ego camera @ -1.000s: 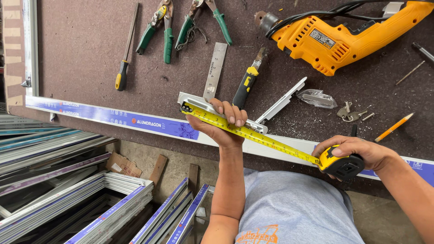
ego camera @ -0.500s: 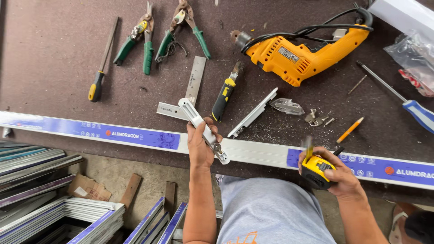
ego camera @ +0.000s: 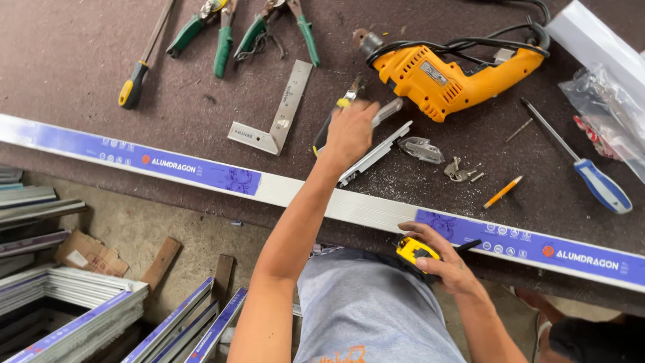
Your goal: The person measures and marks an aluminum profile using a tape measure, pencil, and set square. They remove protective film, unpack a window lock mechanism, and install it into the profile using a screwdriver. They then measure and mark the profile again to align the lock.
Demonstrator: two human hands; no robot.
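Since the earlier frame the left hand (ego camera: 351,130) has gone from the rail edge up onto the counter (ego camera: 80,60), its grip now closed round a short silver metal piece (ego camera: 388,109) beside the yellow-and-black utility knife (ego camera: 334,123); the right hand (ego camera: 440,259) has dropped to the near edge, fingers wrapped on the yellow tape measure (ego camera: 414,250) at the waist. One long white aluminium rail (ego camera: 302,191) runs across the near edge, with two blue label strips, one left (ego camera: 134,156), one right (ego camera: 531,243). Counted: one orange corded drill (ego camera: 447,77), two green-handled snips (ego camera: 225,30), one steel try square (ego camera: 275,114), one yellow-handled file (ego camera: 144,57), one blue-handled screwdriver (ego camera: 584,168), one orange pencil (ego camera: 502,192), one slim aluminium offcut (ego camera: 375,153), one clear plastic bag (ego camera: 605,111) at right, a small heap of keys (ego camera: 459,169). Counter surface is dark brown, dusty with metal filings. Below, concrete floor (ego camera: 154,222), stacked aluminium frames (ego camera: 74,302), and a cardboard scrap (ego camera: 87,255).
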